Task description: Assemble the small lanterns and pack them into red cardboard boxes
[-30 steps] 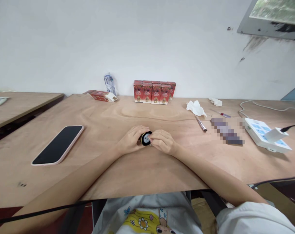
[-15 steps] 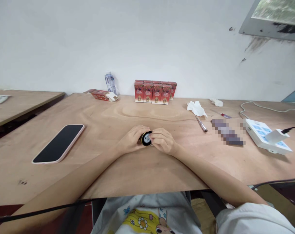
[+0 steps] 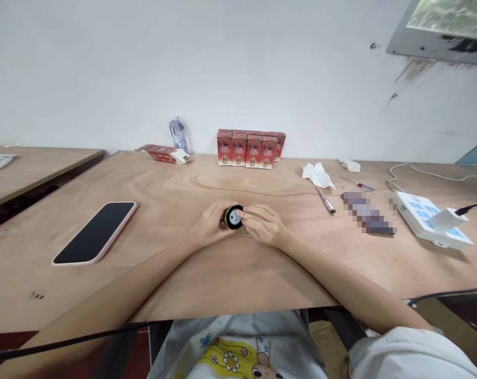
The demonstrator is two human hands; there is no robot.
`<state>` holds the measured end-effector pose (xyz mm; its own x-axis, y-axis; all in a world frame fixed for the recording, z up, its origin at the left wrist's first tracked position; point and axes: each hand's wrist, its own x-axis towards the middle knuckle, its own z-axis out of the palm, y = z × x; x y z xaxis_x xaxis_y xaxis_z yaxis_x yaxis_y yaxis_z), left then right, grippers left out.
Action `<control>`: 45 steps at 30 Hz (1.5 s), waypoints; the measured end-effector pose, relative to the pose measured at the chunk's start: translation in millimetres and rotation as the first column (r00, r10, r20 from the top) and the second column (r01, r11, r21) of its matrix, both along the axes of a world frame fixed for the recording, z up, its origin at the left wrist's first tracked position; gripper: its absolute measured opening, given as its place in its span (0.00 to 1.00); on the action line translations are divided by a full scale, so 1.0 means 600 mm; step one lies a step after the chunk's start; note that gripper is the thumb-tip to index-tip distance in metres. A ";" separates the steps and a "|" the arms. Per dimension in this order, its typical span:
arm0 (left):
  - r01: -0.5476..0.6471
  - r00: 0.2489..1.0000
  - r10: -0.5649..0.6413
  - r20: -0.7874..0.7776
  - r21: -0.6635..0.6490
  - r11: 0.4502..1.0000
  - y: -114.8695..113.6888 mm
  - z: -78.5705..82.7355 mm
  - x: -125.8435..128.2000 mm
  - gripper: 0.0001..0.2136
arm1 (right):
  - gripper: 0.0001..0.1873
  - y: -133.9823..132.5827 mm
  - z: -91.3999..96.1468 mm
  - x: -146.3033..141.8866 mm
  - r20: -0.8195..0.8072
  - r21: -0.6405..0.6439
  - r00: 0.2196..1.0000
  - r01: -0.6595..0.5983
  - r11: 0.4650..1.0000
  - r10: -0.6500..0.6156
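A small round black object with a gold rim and a pale face is held just above the wooden table at its middle. My left hand is closed round its left side. My right hand pinches its right edge with thumb and fingers. A thin bit of wire lies on the table just under my right fingers.
A black phone in a pink case lies at the left. Several red boxes, a water bottle and an opened red box stand by the wall. Tissues, a metal tool and a white power strip lie at the right.
Both hands have lifted and tilted the round object slightly, so more of its face shows. The thin wire on the table has come into view under my right fingers.
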<state>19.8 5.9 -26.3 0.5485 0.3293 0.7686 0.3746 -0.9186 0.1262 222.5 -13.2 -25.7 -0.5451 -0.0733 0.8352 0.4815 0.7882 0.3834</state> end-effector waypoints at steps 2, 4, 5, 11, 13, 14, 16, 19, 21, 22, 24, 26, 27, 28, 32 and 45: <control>-0.026 1.000 0.026 -0.006 -0.003 1.000 0.000 -0.002 -0.003 0.21 | 0.09 -0.003 0.004 -0.003 0.043 0.034 0.998 0.034 0.999 -0.035; -0.037 0.999 0.037 -0.009 -0.006 0.999 0.002 -0.005 -0.005 0.22 | 0.11 -0.007 0.005 -0.007 0.062 0.025 0.996 0.061 0.998 -0.062; -0.047 0.999 0.047 0.006 -0.009 0.999 0.002 -0.005 -0.006 0.22 | 0.12 -0.008 0.005 -0.009 0.054 0.005 0.996 0.074 0.997 -0.074; -0.231 0.943 0.229 0.243 -0.017 0.973 0.017 0.001 -0.011 0.22 | 0.09 -0.010 0.001 -0.011 0.030 -0.162 0.979 0.206 0.965 -0.204; -0.295 0.886 0.310 0.346 -0.095 0.951 0.027 0.006 -0.013 0.24 | 0.10 -0.009 -0.001 -0.009 0.159 -0.266 0.950 0.305 0.914 -0.270; -0.286 0.853 0.337 0.398 -0.184 0.941 0.031 0.008 -0.013 0.25 | 0.13 -0.008 -0.002 -0.008 0.229 -0.317 0.928 0.358 0.878 -0.295; -0.179 0.785 0.376 0.492 -0.400 0.899 0.039 0.012 -0.012 0.28 | 0.18 -0.007 -0.005 -0.007 0.324 -0.395 0.888 0.441 0.806 -0.327; 0.039 0.664 0.444 0.601 -0.622 0.782 0.046 0.014 -0.010 0.26 | 0.17 -0.008 -0.008 -0.008 0.366 -0.475 0.874 0.472 0.743 -0.321; 0.121 0.579 0.498 0.646 -0.672 0.731 0.050 0.013 -0.010 0.26 | 0.12 -0.011 -0.009 -0.012 0.381 -0.489 0.875 0.464 0.739 -0.297; 0.143 0.548 0.522 0.654 -0.688 0.711 0.052 0.012 -0.010 0.25 | 0.10 -0.013 -0.010 -0.014 0.389 -0.478 0.873 0.463 0.746 -0.293; 0.166 0.495 0.574 0.652 -0.720 0.674 0.056 0.009 -0.011 0.25 | 0.10 -0.016 -0.011 -0.019 0.404 -0.426 0.862 0.474 0.770 -0.307; 0.219 0.443 0.628 0.640 -0.756 0.616 0.058 0.008 -0.012 0.23 | 0.11 -0.018 -0.011 -0.024 0.410 -0.367 0.848 0.490 0.791 -0.336; 0.263 0.417 0.649 0.636 -0.768 0.584 0.059 0.009 -0.012 0.21 | 0.11 -0.019 -0.012 -0.025 0.406 -0.347 0.847 0.491 0.799 -0.344; 0.313 0.392 0.666 0.635 -0.772 0.553 0.059 0.010 -0.012 0.19 | 0.12 -0.018 -0.012 -0.026 0.393 -0.342 0.853 0.482 0.807 -0.343; 0.460 0.333 0.701 0.631 -0.757 0.463 0.056 0.017 -0.011 0.11 | 0.10 -0.017 -0.011 -0.025 0.158 -0.523 0.950 0.313 0.793 -0.271; 0.634 0.506 0.569 0.648 -0.727 0.264 0.033 0.020 0.004 0.08 | 0.06 -0.002 -0.009 -0.009 -0.298 -0.847 0.873 -0.054 0.529 -0.386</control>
